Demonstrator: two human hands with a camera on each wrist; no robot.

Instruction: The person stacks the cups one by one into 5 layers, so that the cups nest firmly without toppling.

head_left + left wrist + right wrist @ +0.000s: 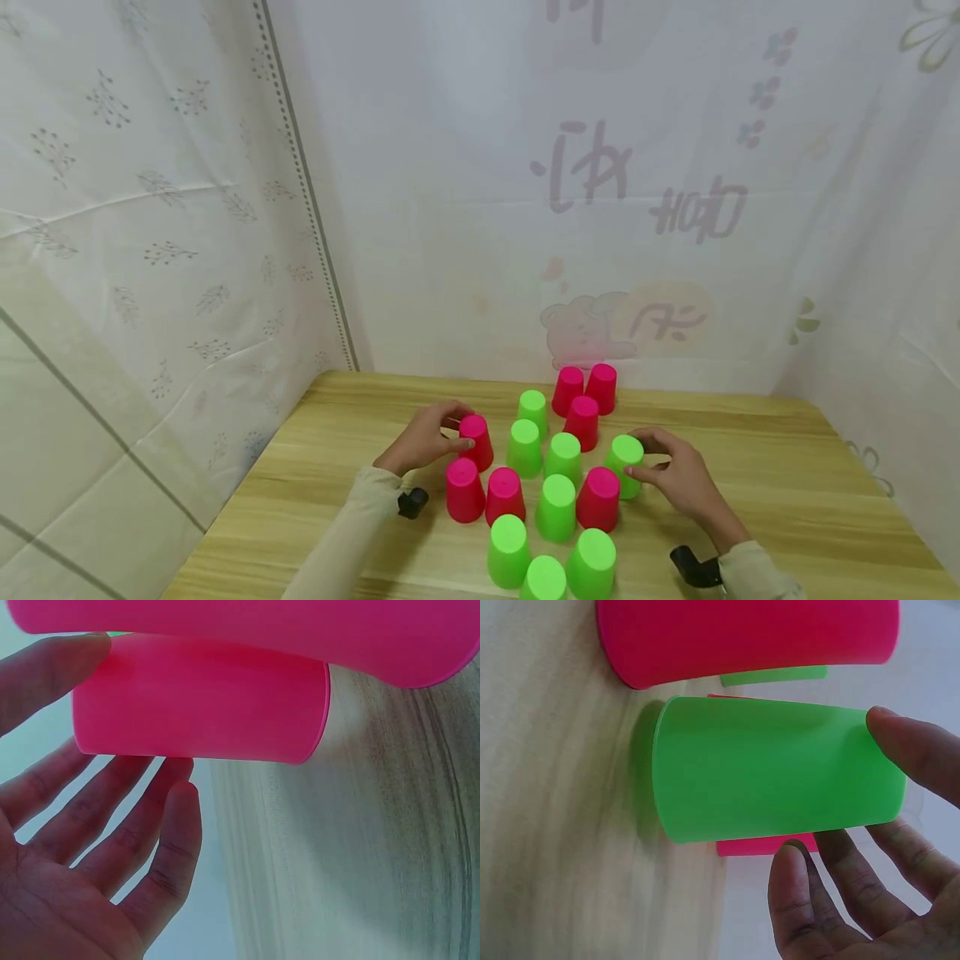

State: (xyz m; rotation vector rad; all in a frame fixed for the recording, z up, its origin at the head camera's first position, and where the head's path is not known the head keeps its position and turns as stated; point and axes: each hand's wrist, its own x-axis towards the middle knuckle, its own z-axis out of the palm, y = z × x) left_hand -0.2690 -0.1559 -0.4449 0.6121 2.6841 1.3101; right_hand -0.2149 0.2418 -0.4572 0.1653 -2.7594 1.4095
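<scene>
My left hand (429, 437) holds an upside-down pink cup (481, 450) near its base, thumb on the near side and fingers on the far side. In the left wrist view, thumb and fingers flank this cup (210, 705) at its base end. On the right, my right hand (678, 477) grips an upside-down green cup (624, 469) the same way. The right wrist view shows this cup (772, 772) between thumb and fingertips, its rim close over the table. Beside it stands another pink cup (598, 502); two more pink cups (465, 493) (505, 497) are just in front of the left hand's cup.
Several more green cups (557, 510) stand upside down between and in front of the hands on the wooden table (772, 450). Three pink cups (582, 427) cluster at the back. A printed curtain (450, 208) hangs behind the table's far edge.
</scene>
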